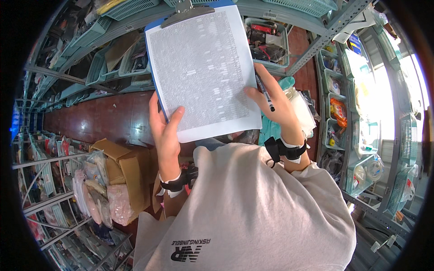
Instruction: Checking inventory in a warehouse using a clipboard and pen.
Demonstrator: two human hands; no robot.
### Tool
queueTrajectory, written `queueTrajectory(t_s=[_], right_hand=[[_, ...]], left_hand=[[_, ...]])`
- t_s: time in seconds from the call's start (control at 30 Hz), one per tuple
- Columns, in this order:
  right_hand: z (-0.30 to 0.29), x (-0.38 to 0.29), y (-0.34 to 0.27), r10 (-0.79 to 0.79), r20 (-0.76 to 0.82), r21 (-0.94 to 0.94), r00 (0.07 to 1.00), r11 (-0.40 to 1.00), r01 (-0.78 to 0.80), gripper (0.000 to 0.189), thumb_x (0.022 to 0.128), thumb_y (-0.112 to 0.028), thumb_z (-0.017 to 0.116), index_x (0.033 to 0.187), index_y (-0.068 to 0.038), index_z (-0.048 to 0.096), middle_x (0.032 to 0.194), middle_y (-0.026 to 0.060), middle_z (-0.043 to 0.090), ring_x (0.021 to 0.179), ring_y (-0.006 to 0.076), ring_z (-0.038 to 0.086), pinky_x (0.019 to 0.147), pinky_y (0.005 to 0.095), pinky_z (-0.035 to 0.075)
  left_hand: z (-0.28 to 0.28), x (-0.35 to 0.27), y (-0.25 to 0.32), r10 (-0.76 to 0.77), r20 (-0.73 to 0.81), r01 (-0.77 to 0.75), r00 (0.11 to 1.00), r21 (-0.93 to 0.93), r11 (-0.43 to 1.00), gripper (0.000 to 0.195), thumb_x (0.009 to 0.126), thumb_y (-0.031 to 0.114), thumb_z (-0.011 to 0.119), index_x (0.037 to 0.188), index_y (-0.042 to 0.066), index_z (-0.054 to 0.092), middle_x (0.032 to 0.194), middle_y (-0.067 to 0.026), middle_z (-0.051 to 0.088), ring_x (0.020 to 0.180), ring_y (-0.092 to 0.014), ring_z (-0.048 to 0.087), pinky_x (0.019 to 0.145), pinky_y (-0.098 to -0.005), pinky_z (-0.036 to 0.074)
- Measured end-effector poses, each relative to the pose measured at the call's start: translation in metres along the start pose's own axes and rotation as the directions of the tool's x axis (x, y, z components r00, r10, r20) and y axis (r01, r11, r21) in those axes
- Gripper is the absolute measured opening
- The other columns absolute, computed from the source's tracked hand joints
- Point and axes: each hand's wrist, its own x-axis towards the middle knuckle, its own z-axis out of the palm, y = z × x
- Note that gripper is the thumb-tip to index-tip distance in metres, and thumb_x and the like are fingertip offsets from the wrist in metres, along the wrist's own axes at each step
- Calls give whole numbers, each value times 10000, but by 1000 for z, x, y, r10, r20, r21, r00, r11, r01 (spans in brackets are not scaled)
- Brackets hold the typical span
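Observation:
A blue clipboard (pixel 148 50) with a metal clip (pixel 187 14) bears white sheets of paper (pixel 203 78) printed with a dense table. My left hand (pixel 166 127) grips its lower left edge, thumb on top of the paper. Along the right edge, my right hand (pixel 276 96) holds the board with thumb on the sheet, and a black pen (pixel 265 91) lies between thumb and fingers, pointing up and away. Both wrists wear black straps. What the fingers do beneath the board is hidden.
Metal shelves with pale green baskets (pixel 288 61) of packaged goods stand ahead and on both sides. An open cardboard box (pixel 130 169) with plastic-wrapped items is at the lower left. Teal and white bags (pixel 301 111) lie beyond my right forearm. Reddish-brown floor (pixel 95 117) shows at left.

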Motion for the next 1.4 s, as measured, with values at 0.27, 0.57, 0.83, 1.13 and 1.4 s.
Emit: queueTrajectory(t_s=[0.27,0.57,0.83,1.13,1.4], right_hand=[[3,-20,8,-44,-169,44,985,998,52,614,860,-99,661,1384,76,392,1198,187,586,1063,230,560,960,333,432],[4,-34,33,30,-203,150,979,989,1,613,868,-129,696,1383,67,427,1256,183,570,1144,229,539,1003,334,405],[9,-34,27,175,-197,288,965,951,-113,649,801,-74,705,1400,5,466,1292,118,553,1195,196,514,1034,308,382],[12,-34,34,113,-182,224,977,972,-71,597,863,-127,718,1370,55,461,1309,180,557,1212,235,519,1040,343,379],[17,-32,35,84,-182,185,980,981,-50,625,854,-142,726,1381,50,450,1337,188,541,1236,252,507,1054,351,368]], left_hand=[[11,-6,0,11,13,-11,1000,37,999,623,874,-71,603,1439,-5,351,1285,-172,574,1151,-212,566,998,-352,431],[15,-11,-5,-17,17,17,1000,-6,1000,627,876,-36,619,1443,-8,351,1262,-182,587,1135,-218,575,993,-348,432],[15,-13,-3,0,11,0,1000,36,999,623,880,-33,613,1444,-9,348,1272,-189,578,1149,-219,564,999,-347,426],[11,-17,-5,6,-13,-5,1000,55,998,620,875,-33,618,1439,-10,362,1288,-179,571,1165,-223,552,1020,-353,405],[7,-19,-6,18,-28,-17,999,62,998,616,872,-34,611,1440,2,374,1287,-181,574,1164,-225,556,1019,-344,398]])
